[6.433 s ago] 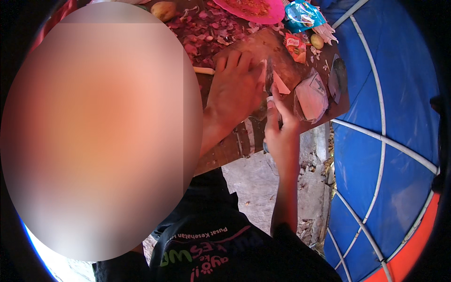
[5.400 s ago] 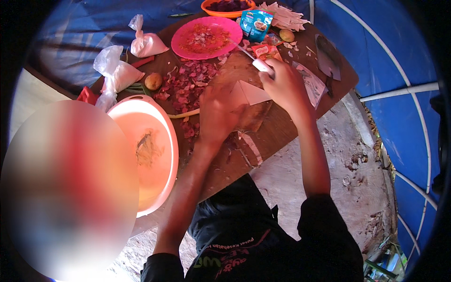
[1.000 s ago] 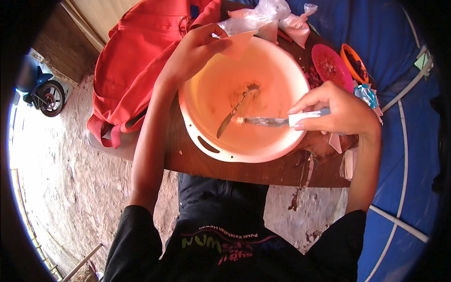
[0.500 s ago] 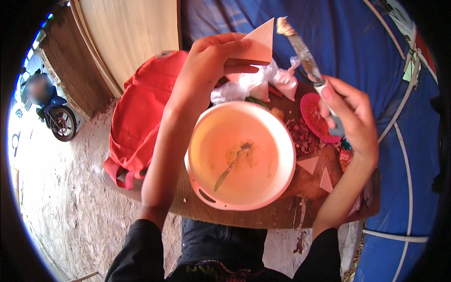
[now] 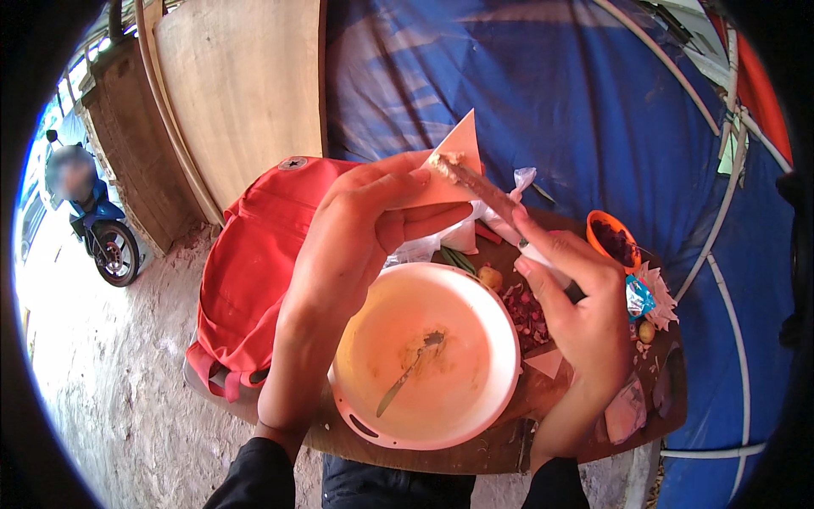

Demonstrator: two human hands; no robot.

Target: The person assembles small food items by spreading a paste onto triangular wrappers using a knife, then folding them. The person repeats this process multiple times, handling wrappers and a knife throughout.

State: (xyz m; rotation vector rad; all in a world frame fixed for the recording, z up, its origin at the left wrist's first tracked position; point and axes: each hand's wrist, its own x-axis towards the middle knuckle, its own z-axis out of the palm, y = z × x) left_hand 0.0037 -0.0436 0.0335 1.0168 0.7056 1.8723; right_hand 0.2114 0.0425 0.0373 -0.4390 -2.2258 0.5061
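Note:
A pale, flat triangular piece point(image 5: 465, 140) is pinched in my left hand point(image 5: 348, 208), one corner pointing up; its material is unclear. My right hand point(image 5: 585, 310) grips a table knife point(image 5: 487, 188) by its light handle. Pale, crumbly paste point(image 5: 449, 159) sits at the blade's tip, which lies against the triangular piece. Below my hands stands a wide white basin point(image 5: 483, 318), with a metal spoon point(image 5: 405, 382) and brownish residue inside. Another pale triangle point(image 5: 544, 363) lies on the table beside the basin.
The basin stands on a brown table point(image 5: 407, 458). A red backpack point(image 5: 254, 263) lies at left. Clear plastic bags point(image 5: 465, 237), chopped purple pieces point(image 5: 521, 314), an orange bowl point(image 5: 599, 222) and a blue packet point(image 5: 638, 297) lie around. A blue tarp point(image 5: 543, 93) hangs behind; a motorcycle point(image 5: 106, 225) stands far left.
My left hand has lowered slightly with the triangular piece. The knife has swung left from beside the piece onto it. The view has shifted, showing the orange bowl.

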